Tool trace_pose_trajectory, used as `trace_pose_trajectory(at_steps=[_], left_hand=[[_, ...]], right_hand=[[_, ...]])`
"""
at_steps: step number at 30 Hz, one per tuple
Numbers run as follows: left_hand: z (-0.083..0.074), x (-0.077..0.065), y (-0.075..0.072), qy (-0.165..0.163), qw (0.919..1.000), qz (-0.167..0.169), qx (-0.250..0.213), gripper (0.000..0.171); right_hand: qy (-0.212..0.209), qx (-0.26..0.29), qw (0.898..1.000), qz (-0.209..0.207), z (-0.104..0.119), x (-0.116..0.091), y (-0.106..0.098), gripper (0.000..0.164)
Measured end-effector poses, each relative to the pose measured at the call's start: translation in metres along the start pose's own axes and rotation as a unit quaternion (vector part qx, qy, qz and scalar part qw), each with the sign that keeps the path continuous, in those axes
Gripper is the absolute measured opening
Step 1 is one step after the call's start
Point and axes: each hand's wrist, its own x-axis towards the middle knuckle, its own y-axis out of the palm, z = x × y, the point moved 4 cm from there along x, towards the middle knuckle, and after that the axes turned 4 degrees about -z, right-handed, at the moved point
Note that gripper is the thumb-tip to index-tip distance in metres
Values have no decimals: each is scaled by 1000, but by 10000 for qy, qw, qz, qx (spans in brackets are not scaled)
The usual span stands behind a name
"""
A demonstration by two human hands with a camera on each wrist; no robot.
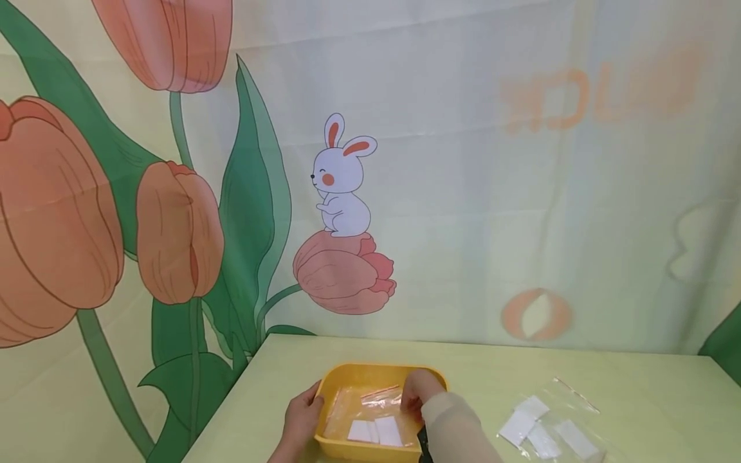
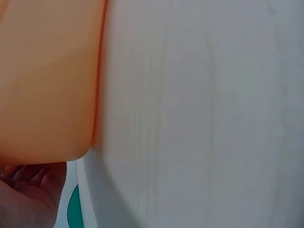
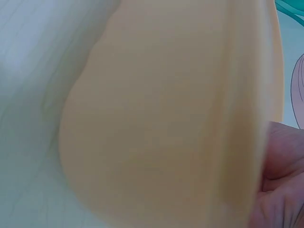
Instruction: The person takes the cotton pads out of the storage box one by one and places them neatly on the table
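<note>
A yellow plastic tub (image 1: 382,453) stands on the table. My left hand (image 1: 302,415) grips its left side, thumb up by the rim; in the left wrist view the same hand (image 2: 35,194) shows below the orange-looking tub wall (image 2: 47,95). Over the right side of the tub my right hand (image 1: 421,388) reaches in, fingers pointing down. The right wrist view has that hand (image 3: 282,183) partly behind the tub wall (image 3: 152,118); its fingertips are hidden, and I cannot tell what they hold. Inside lie a clear zip bag (image 1: 382,397) and white rectangular pieces (image 1: 388,431).
Right of the tub, a clear zip bag (image 1: 570,402) with several white rectangular pieces (image 1: 543,441) lies on the pale green table (image 1: 480,366). Behind the table hangs a backdrop (image 1: 440,193) printed with tulips and a rabbit.
</note>
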Motion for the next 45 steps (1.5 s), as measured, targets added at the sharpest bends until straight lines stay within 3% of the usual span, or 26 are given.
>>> trace_pose_trajectory(at_steps=[1, 4, 7, 9, 13, 18, 26, 31, 37, 45], left_hand=[[0, 0, 0, 30, 10000, -4, 13, 44], [0, 0, 0, 112, 9999, -30, 60, 43], [-1, 0, 0, 131, 9999, -49, 97, 43], [-1, 0, 0, 89, 9999, -50, 108, 43], [0, 1, 0, -1, 9999, -67, 103, 44], [2, 3, 1, -62, 9999, -40, 77, 44], [3, 4, 0, 32, 9999, -74, 130, 43], [2, 3, 0, 10, 9999, -80, 94, 43], [2, 2, 0, 73, 9999, -43, 139, 44], [2, 2, 0, 66, 9999, -51, 138, 44]], right_hand=[[-62, -71, 9999, 54, -4, 19, 5, 7], [-181, -174, 9997, 19, -8, 37, 11, 7], [-331, -489, 9981, 164, -3, 22, 6, 17], [-201, -355, 9990, 206, 3, -7, -2, 19], [65, 233, 9981, 566, 10, -31, -10, 27], [198, 681, 9958, 579, 12, -37, -14, 23], [378, 843, 9952, 329, 12, -36, -18, 16], [180, 738, 9969, 210, 16, -35, -18, 13], [42, 561, 9977, 375, 25, -33, -22, 16], [-177, 820, 9958, 355, 36, -41, -31, 14]])
